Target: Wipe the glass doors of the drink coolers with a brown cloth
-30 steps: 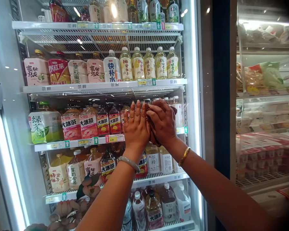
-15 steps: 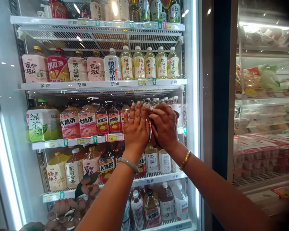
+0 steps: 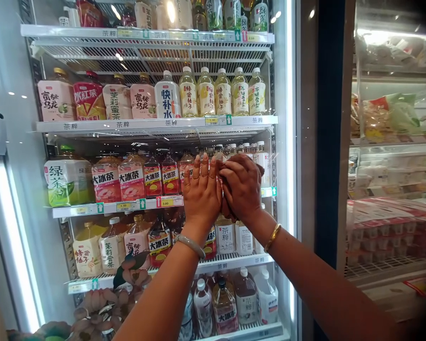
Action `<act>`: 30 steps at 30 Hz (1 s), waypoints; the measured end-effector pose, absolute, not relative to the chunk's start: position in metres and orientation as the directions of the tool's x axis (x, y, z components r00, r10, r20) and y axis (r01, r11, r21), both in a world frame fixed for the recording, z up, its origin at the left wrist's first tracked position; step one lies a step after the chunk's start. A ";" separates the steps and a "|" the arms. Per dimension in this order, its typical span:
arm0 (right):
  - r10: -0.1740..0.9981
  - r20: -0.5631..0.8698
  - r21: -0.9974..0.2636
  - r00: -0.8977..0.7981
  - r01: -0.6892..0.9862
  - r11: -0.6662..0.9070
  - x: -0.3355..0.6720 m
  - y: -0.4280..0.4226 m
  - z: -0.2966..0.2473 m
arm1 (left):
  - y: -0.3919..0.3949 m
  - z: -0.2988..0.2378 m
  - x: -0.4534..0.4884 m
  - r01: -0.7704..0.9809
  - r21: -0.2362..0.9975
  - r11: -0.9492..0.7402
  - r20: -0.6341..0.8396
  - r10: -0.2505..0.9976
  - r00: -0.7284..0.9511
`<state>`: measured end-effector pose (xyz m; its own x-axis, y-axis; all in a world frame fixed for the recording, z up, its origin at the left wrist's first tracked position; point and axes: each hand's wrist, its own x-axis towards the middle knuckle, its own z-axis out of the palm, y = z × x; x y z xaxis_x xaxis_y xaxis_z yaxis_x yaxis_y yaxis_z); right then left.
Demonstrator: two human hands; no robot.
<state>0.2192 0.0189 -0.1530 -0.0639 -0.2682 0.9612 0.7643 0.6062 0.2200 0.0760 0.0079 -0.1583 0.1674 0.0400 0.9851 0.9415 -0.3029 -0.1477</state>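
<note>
My left hand lies flat, fingers stretched upward and slightly apart, on what looks like the glass front of a drinks cooler. A grey bangle circles that wrist. Right beside it, my right hand is closed over a bunched brown cloth, pressed to the same surface. Folds of the cloth poke out below and behind the fingers; the rest is hidden under the palm. A gold bracelet sits on the right wrist. Behind both hands stand rows of bottles, among them pink-labelled tea bottles.
Shelves of bottled drinks fill the cooler, including yellow bottles on an upper shelf. A bright light strip and a dark post border it at right. Further right are shelves with packaged food.
The view has shifted slightly, so the cooler sits a little further right in the picture. Both hands keep nearly the same pose, and the cloth stays under my right hand.
</note>
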 end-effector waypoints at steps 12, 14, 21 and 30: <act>-0.215 0.975 0.169 -0.045 0.783 0.599 0.242 0.018 -0.163 | 0.006 -0.161 0.076 0.940 -0.163 -0.300 0.982 0.040 0.183; -0.219 0.976 0.139 -0.005 0.786 0.602 0.226 0.018 -0.155 | 0.007 -0.160 0.076 0.939 -0.155 -0.306 0.983 0.046 0.178; -0.265 0.947 0.308 -0.183 0.758 0.575 0.230 0.015 -0.197 | 0.006 -0.162 0.073 0.948 -0.185 -0.258 0.978 0.044 0.203; -0.259 0.966 0.177 -0.028 0.798 0.576 0.203 0.015 -0.157 | 0.009 -0.164 0.072 0.950 -0.223 -0.219 0.973 0.007 0.230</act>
<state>0.2035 0.0146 -0.1568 -0.0278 -0.2585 0.9656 0.7979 0.5762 0.1772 0.0717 0.0095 -0.1645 0.2297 0.0069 0.9732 0.9499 -0.2195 -0.2226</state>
